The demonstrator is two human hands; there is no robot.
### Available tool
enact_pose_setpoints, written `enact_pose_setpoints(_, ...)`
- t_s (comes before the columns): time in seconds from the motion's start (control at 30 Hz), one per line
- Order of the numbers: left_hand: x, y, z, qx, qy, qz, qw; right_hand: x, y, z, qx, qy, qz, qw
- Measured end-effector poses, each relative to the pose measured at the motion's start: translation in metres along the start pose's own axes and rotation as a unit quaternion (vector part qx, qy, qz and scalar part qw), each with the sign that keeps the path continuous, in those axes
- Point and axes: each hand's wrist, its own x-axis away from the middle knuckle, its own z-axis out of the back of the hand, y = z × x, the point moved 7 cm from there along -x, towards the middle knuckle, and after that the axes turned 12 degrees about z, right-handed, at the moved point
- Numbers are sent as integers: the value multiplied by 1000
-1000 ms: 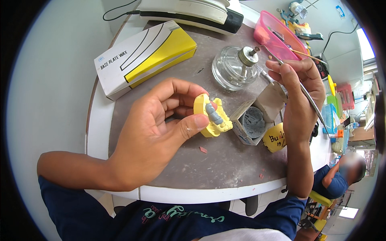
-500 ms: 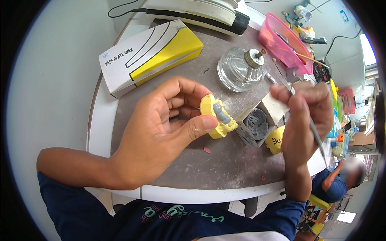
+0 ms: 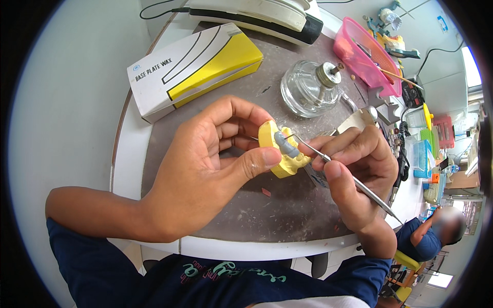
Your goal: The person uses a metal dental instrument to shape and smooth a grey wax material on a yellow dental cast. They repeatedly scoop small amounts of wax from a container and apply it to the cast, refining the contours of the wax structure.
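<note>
My left hand grips a yellow dental cast between thumb and fingers, raised over the bench. Grey wax covers several teeth along the cast. My right hand pinches a thin metal wax carver like a pen. Its bent tip is at the upper part of the grey wax and seems to touch it. Behind my right hand, a small box is mostly hidden.
A glass spirit burner stands beyond the cast. A white and yellow box lies at the left, a pink basket at the far right. Red scraps dot the brown bench top. Another person sits at the right.
My right hand has moved left and brought the carver's tip to the grey wax, covering the small box. The cast in my left hand has tilted slightly.
</note>
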Motion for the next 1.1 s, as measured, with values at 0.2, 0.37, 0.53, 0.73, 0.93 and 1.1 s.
enact_pose_setpoints(0.2,0,-1,0,7,-8,7,1000,0,0,-1,5,-8,3,1000)
enact_pose_setpoints(0.37,1,-1,0,-9,-6,0,1000,1,0,-1,10,-12,3,1000)
enact_pose_setpoints(0.53,0,-2,0,-3,-6,10,1000,0,1,-1,10,-7,-2,1000)
enact_pose_setpoints(0.73,0,-1,1,-9,-10,-9,1000,0,0,-2,3,-3,-10,1000)
enact_pose_setpoints(0.93,0,-1,1,-11,-13,-22,1000,0,1,-1,0,-9,-8,1000)
enact_pose_setpoints(1.1,-2,-2,2,-9,-14,-23,1000,0,3,0,-8,-4,-11,1000)
